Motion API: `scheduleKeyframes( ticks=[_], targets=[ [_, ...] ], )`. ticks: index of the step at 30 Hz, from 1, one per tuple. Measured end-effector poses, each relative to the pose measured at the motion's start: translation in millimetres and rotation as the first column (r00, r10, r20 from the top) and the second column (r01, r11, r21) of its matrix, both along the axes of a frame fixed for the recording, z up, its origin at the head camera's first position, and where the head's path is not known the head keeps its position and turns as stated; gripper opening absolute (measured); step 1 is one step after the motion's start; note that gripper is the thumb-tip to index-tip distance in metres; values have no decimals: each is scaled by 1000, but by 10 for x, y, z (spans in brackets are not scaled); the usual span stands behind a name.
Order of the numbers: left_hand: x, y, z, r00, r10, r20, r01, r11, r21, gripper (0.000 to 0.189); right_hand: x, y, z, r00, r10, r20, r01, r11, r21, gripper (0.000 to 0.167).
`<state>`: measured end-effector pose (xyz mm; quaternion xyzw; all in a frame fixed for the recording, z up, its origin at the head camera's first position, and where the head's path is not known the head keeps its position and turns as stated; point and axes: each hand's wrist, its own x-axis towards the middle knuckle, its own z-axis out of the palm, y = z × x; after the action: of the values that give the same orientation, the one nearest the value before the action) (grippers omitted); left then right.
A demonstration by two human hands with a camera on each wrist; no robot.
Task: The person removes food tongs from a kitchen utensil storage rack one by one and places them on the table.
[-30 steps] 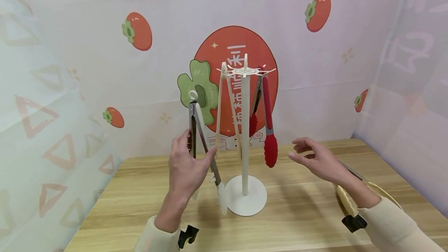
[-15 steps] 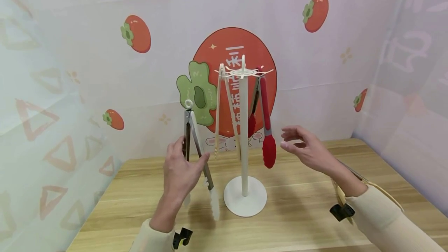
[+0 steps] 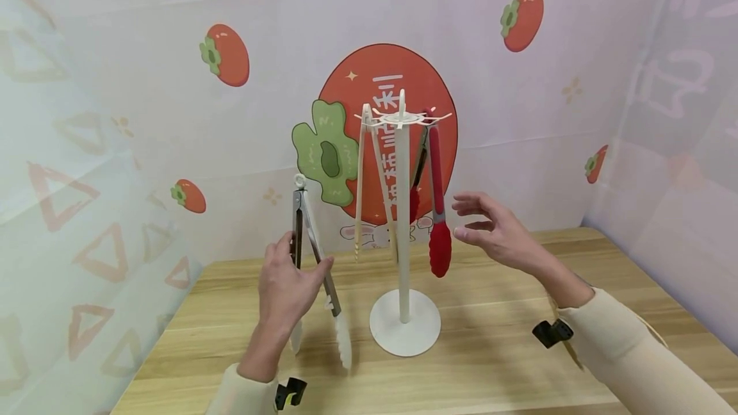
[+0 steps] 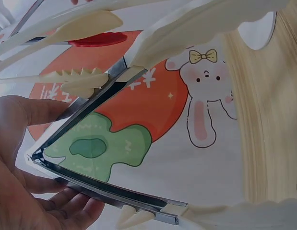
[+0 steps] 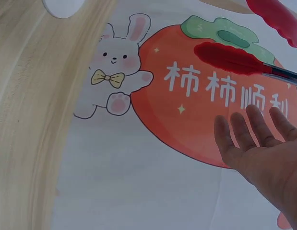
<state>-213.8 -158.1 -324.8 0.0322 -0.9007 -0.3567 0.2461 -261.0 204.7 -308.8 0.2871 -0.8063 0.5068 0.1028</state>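
Observation:
My left hand (image 3: 285, 290) holds a pair of metal tongs (image 4: 110, 191) with whitish scalloped tips, thumb on one arm and fingers on the other. These tongs hang tips down with the arms spread, left of a white rack (image 3: 403, 242) and apart from it. From the rack's top hooks hang cream tongs (image 3: 360, 191) on the left and red-tipped tongs (image 3: 441, 248) on the right. My right hand (image 3: 498, 235) is held out just right of the red-tipped tongs, fingers loosely bent and holding nothing. In the right wrist view a gap shows between that hand and the red tips.
The rack's round base (image 3: 423, 338) stands on a wooden table (image 3: 490, 364). Part of a cream utensil shows from under the right sleeve (image 3: 611, 338); most of it is hidden. A printed cloth (image 3: 271, 114) stands behind the table, with more cloth at both sides.
My left hand has moved left and down with the metal tongs, away from the rack. My right hand has come left and slightly up, nearer the red-tipped tongs. The hanging tongs stay on the rack.

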Motion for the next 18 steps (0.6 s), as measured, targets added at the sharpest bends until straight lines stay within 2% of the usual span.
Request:
scheduleKeyframes(
  ticks=[5,12,18],
  targets=[
    [-10,-65,9,1000,8,2,-8,1000,-30,82,-24,-27,66,1000,9,4,-9,1000,-4,57],
    [-8,-130,22,999,21,35,-19,998,-56,81,-58,-55,142,999,15,32,-15,1000,-12,59],
    [-1,-196,29,997,28,72,-21,995,-97,82,-83,-62,189,999,22,24,-22,999,-29,61]
  ],
)
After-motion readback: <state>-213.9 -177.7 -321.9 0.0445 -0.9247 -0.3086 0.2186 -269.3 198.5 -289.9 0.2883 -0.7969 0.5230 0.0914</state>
